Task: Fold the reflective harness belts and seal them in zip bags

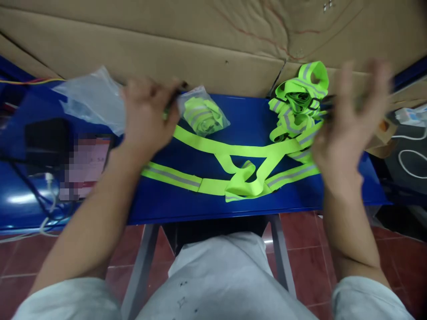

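Observation:
A neon yellow-green reflective strap vest (233,171) lies spread across the blue table (253,202). My left hand (148,116) is over its left end, fingers curled and pinched on the strap near a bagged vest (203,115). My right hand (348,122) is raised at the strap's right end, blurred, fingers spread upward, its lower part against the strap. A bundle of tangled vests (300,100) sits just left of that hand.
A clear plastic bag (91,100) lies at the left, beside a dark device (46,142) and cables. Cardboard (200,49) covers the back. White cables and a plug (408,133) are at the right. Red tiled floor shows below the table edge.

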